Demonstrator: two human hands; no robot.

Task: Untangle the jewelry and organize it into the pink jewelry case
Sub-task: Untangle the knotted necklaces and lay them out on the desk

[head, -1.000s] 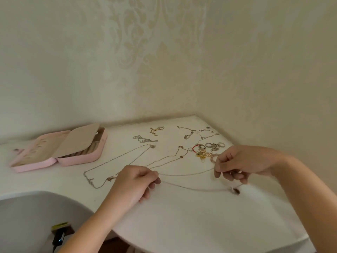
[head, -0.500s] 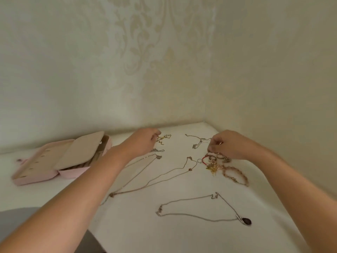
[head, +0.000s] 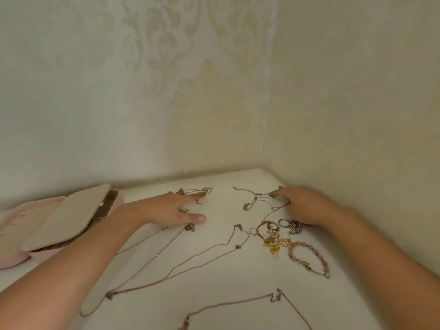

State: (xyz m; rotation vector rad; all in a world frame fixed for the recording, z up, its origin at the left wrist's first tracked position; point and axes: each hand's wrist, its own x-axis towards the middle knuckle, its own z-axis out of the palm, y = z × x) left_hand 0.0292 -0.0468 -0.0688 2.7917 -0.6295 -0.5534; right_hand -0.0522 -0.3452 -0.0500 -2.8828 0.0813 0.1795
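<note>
The left hand (head: pixel 171 208) is laid flat, fingers spread, nothing gripped, touching a small gold chain (head: pixel 206 190). The right hand (head: pixel 302 206) is rested, fingers extended, on a silver chain (head: pixel 245 206), probably so the strands can be spread apart. The pink jewelry case (head: pixel 14 259) lies unfolded outside the left forearm.

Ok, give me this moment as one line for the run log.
left hand: flat, fingers spread, by gold chain | right hand: on thin chain, grip unclear | pink jewelry case: open
</note>
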